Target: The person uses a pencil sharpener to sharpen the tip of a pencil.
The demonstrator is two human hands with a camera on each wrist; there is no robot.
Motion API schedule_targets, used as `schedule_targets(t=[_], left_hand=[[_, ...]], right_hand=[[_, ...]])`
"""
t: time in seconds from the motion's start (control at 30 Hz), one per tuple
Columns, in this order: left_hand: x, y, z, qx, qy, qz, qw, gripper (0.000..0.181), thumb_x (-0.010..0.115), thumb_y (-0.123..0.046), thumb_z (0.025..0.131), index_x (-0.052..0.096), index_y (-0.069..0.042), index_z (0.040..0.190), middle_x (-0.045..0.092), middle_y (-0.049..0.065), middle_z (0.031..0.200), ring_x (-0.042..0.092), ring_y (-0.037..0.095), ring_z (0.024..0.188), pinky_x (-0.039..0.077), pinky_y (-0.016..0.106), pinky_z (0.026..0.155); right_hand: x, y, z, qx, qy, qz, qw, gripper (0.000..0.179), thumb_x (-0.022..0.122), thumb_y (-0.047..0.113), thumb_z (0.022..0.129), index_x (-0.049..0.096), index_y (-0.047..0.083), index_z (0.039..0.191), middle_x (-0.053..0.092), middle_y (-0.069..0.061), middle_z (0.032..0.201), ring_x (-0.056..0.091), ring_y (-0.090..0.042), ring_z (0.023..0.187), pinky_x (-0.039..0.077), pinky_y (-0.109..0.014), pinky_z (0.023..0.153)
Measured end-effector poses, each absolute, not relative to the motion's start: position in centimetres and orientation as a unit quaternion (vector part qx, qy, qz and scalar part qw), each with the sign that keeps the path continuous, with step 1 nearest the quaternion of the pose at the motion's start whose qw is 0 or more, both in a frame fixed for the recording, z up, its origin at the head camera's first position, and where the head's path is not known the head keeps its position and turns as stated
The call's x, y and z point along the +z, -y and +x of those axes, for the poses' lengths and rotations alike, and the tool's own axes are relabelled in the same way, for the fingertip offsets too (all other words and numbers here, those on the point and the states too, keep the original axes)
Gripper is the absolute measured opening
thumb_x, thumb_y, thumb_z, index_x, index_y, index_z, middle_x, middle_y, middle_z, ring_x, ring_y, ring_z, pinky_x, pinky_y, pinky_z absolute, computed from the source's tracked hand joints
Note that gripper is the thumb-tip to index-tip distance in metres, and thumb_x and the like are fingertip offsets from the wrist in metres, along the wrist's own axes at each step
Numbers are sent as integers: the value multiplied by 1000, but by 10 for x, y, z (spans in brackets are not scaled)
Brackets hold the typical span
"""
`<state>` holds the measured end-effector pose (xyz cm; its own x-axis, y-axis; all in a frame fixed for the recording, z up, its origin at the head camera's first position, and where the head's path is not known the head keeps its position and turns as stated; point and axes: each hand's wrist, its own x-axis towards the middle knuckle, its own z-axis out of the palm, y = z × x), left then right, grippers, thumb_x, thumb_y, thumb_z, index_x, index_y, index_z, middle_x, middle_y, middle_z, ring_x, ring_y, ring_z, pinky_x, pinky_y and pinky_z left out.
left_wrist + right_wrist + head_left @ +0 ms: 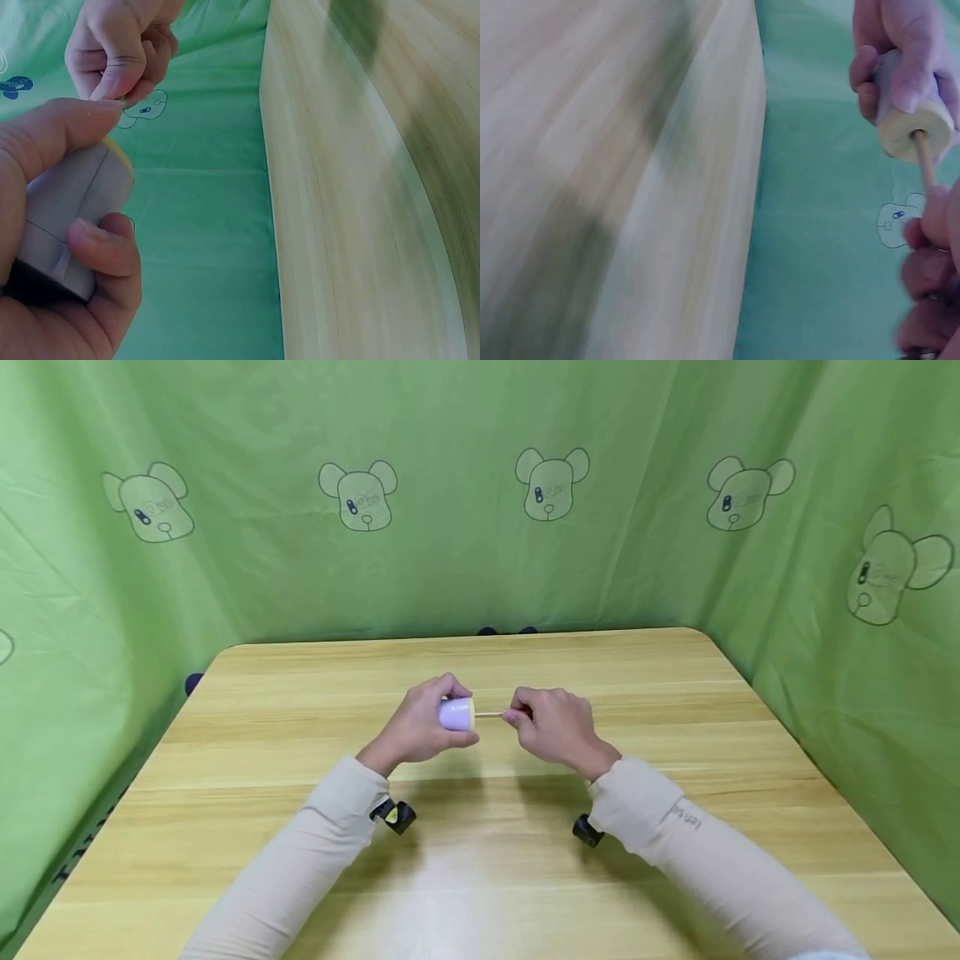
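Note:
A small lilac barrel with a pale yellow end cap, which looks like a pencil sharpener [455, 715], is held above the table by my left hand [416, 724]. In the left wrist view, thumb and fingers curl around the sharpener [79, 195], and its other end is dark. From the hole in the yellow cap sticks a thin wooden pencil [925, 159]; its tip is hidden inside. My right hand [557, 724] pinches the pencil a short way from the cap, hiding its far part. Something dark shows among the right fingers [926, 274], too unclear to name.
Below both hands spreads a light wood-grain table [480, 877]. A green curtain [457, 577] printed with bear heads hangs behind it and along both sides. Small black wrist cameras, one under the left cuff [395, 817] and one under the right [587, 831], hang over the table.

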<state>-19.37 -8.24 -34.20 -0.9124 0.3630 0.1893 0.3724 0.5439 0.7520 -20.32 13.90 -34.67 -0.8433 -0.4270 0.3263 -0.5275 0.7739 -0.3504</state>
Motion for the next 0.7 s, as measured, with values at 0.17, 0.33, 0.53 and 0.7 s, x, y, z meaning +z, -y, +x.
schedule_targets(t=[0.17,0.33,0.53,0.7], left_hand=[[-343,84,-193,-435,877,-202,-9,48,85,-13,72,57,-6,110,59,9,102,57,24,87,53,32,67],[-345,89,-194,-446,877,-173,-34,50,85,-17,73,56,-9,113,60,9,103,58,25,87,53,33,67],[-343,95,-196,-487,858,-147,-67,49,85,-20,73,56,-11,112,59,10,101,57,24,81,50,31,56],[-339,98,-196,-557,811,-136,-113,48,84,-17,73,55,-10,111,56,14,96,51,20,64,40,26,44]], right_hand=[[-339,-139,-205,226,939,252,52,26,63,32,94,59,20,72,49,8,58,45,-12,52,34,-31,46],[-344,-141,-207,239,918,297,109,14,73,29,88,68,16,84,61,5,78,58,-14,69,48,-34,58],[-359,-144,-214,229,855,363,292,20,81,17,79,69,6,91,63,-12,103,62,-27,86,50,-43,75],[-370,-142,-220,209,778,367,465,20,78,21,82,69,5,88,67,-14,96,62,-33,84,41,-52,77]])
